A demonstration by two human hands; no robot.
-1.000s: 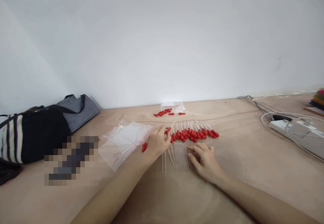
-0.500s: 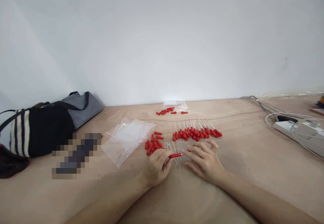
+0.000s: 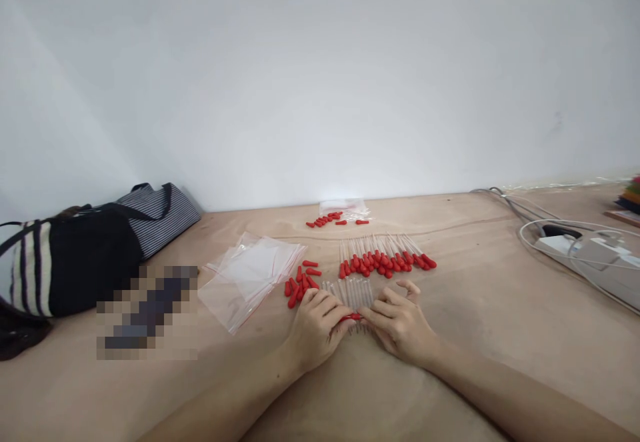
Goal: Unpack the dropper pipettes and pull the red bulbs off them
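My left hand (image 3: pixel 319 325) is closed on a red rubber dropper bulb (image 3: pixel 356 317), whose narrow part shows between the two hands. Facing it, my right hand (image 3: pixel 400 322) pinches a clear dropper tube at the bulb's mouth; the fingers hide most of this tube. Just behind the fingers lies a row of loose clear tubes (image 3: pixel 350 289). Loose red bulbs (image 3: pixel 303 282) are heaped beyond my left hand. Farther back, many assembled droppers (image 3: pixel 383 262) lie side by side, red bulbs toward me and tubes pointing to the wall.
Clear zip bags (image 3: pixel 255 272) lie left of the loose bulbs. Near the wall sit another bag (image 3: pixel 343 207) and several more red bulbs (image 3: pixel 325 219). Black and striped bags (image 3: pixel 100 249) stand at left beside a pixelated patch. A power strip (image 3: pixel 585 259) with cables is at right.
My hands have come closer together and slightly toward me. The bulb, earlier mostly exposed between them, is now largely covered by fingers. The view has shifted slightly.
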